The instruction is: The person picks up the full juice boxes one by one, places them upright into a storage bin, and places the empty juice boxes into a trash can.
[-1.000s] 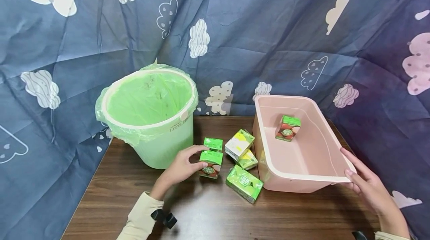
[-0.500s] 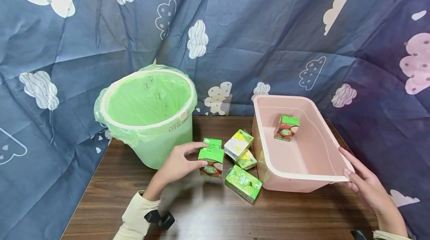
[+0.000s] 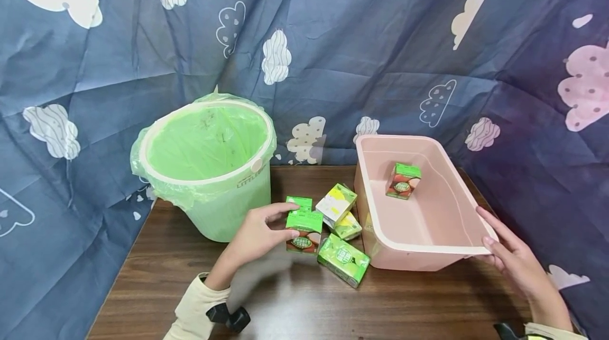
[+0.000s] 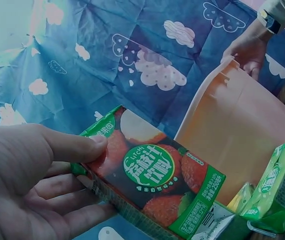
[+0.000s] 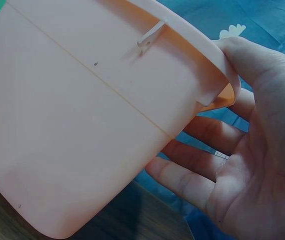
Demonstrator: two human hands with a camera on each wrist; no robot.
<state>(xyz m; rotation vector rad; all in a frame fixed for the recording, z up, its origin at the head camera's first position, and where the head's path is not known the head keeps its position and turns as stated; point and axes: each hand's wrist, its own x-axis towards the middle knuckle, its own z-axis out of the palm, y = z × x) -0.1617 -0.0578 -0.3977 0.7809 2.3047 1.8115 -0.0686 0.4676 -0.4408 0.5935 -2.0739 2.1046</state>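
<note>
Bin: a pale green bin [image 3: 209,168] lined with a green bag stands at the far left of the wooden table [image 3: 295,308], just left of my left hand.
Left hand: my left hand [image 3: 254,234] is curled round a lychee drink carton [image 3: 303,230]; in the left wrist view my thumb lies along the carton's top edge and my fingers [image 4: 57,192] wrap under its left end.
Held carton: the lychee drink carton [image 4: 150,195] sits at the near left of the heap, its fruit face towards me, tilted in my grip; I cannot tell whether it touches the table.
Loose cartons: a green carton [image 3: 300,203] stands just behind the held one; a white and yellow carton [image 3: 337,205] lies to its right, a smaller yellow-green one [image 3: 347,225] just beneath that, and a green carton [image 3: 343,259] lies flat nearest to me, beside the tub's near left corner.
Tub: the pink tub [image 3: 428,245] stands right of the heap, with one lychee carton [image 3: 402,181] upright inside, towards its far end.
Right hand: my right hand [image 3: 511,260] grips the tub's near right corner, thumb over the rim; in the right wrist view my fingers [image 5: 197,172] curl under the lip against the outer wall [image 5: 82,135].
</note>
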